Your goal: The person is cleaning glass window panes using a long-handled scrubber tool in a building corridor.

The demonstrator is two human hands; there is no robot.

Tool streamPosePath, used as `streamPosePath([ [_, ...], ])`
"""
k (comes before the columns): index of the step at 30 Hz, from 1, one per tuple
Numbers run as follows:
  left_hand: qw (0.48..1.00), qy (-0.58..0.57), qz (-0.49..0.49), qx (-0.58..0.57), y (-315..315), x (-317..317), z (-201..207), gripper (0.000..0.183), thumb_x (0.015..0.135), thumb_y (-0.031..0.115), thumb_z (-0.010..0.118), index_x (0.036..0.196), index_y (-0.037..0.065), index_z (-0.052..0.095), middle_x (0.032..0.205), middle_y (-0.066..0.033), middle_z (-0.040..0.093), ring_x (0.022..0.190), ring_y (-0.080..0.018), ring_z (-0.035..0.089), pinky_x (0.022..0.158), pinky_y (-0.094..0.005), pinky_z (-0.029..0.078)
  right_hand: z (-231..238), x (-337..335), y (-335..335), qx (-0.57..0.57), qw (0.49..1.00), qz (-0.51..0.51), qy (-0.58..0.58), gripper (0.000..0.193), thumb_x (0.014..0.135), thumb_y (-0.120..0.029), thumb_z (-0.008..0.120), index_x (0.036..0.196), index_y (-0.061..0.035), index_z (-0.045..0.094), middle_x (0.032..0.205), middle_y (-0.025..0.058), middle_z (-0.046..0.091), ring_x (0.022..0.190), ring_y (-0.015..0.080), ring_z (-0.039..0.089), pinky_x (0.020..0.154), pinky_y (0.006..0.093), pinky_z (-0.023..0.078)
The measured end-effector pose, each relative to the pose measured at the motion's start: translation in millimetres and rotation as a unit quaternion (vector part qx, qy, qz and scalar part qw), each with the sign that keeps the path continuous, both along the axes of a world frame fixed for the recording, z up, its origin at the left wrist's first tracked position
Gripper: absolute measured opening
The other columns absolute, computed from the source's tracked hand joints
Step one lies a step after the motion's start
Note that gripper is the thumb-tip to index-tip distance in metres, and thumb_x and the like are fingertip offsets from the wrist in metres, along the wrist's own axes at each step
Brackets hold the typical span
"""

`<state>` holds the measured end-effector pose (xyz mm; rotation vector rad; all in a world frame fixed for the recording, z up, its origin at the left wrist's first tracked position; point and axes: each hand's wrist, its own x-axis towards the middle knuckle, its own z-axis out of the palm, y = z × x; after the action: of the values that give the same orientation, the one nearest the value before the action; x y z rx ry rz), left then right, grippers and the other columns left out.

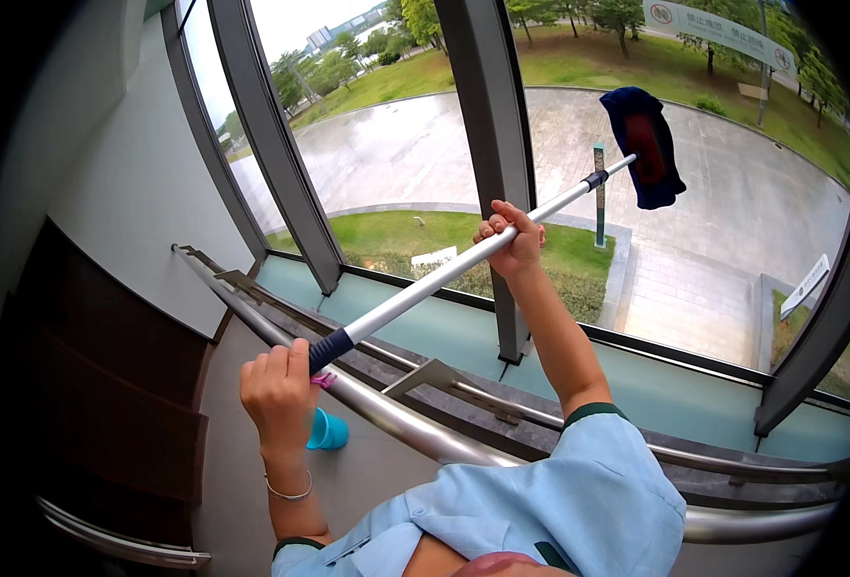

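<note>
Left hand [279,387] was curled tight around the navy grip [330,352] at the low end of a long-handled mop [425,288]. Right hand [512,238] was further up the white pole, most fingers bent around it, index finger looser; no wide gap in either grasp. Pole ran slantwise, up and to the right, over the handrail [396,420] and across the dark mullion [486,96].

Mop head [648,149], dark blue with a red middle, stood in front of the window pane [723,260] right of that mullion, well above the pane's lower edge; whether it touched the glass was hard to tell from this angle. A white banner [718,37] showed near the pane's upper right corner.

Pink loop [323,381] hung by the left hand, just under the grip. Thin bracelet [288,495] sat on the left wrist; light-blue shirt [588,490] had dark green cuffs. Turquoise bucket [329,433] was on the grey floor [228,462], on the near side of the handrail. Pale green ledge [637,389] ran along the window's lower edge. Lawn, paving and trees showed outside.
</note>
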<state>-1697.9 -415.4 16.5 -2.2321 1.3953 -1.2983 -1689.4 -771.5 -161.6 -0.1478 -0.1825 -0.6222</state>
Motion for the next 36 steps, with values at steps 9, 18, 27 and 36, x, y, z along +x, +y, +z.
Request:
streamPosePath([
  [9, 0.999, 0.0, 0.039, -0.013, 1.3, -32.5, 1.0, 0.038, 0.078, 0.043, 0.07, 0.083, 0.007, 0.059, 0.063, -0.0049, 0.044, 0.056, -0.0207, 0.047, 0.052, -0.0346, 0.035, 11.3, -12.3, 3.4, 0.038, 0.998, 0.032, 0.047, 0.009, 0.083, -0.009, 0.055, 0.086, -0.0007, 0.055, 0.053, 0.0047, 0.048, 0.051, 0.0237, 0.049, 0.054, 0.0358, 0.045],
  [18, 0.99, -0.075, 0.027, -0.117, -6.5, -60.4, -18.5, 0.036, 0.086, 0.035, 0.066, 0.103, 0.004, 0.065, 0.068, -0.0054, 0.051, 0.058, -0.0195, 0.051, 0.05, -0.0332, 0.037, 110.5, 41.7, -27.7, -0.093, 0.991, 0.095, 0.006, 0.023, 0.09, -0.028, 0.059, 0.09, -0.0054, 0.053, 0.053, 0.0051, 0.049, 0.051, 0.0241, 0.053, 0.057, 0.0396, 0.046],
  [27, 0.996, -0.076, -0.027, -0.036, -42.7, -54.8, 8.4, 0.047, 0.072, 0.012, 0.074, 0.115, -0.002, 0.063, 0.071, -0.0061, 0.052, 0.058, -0.018, 0.052, 0.051, -0.0311, 0.039, 140.3, 94.3, -70.5, -0.164, 0.977, -0.097, 0.1, 0.025, 0.088, -0.014, 0.061, 0.101, -0.0017, 0.045, 0.069, 0.0103, 0.06, 0.057, 0.0216, 0.06, 0.048, 0.0421, 0.054],
  [36, 0.997, -0.064, 0.01, 0.039, -7.4, -81.7, 58.1, 0.052, 0.063, 0.012, 0.08, 0.113, 0.005, 0.066, 0.068, -0.0082, 0.058, 0.057, -0.0211, 0.057, 0.052, -0.0306, 0.047, 103.7, 50.4, -5.3, -0.131, 0.975, -0.084, 0.161, 0.029, 0.085, -0.017, 0.062, 0.098, 0.0043, 0.047, 0.071, 0.0158, 0.062, 0.052, 0.0246, 0.06, 0.043, 0.041, 0.054],
])
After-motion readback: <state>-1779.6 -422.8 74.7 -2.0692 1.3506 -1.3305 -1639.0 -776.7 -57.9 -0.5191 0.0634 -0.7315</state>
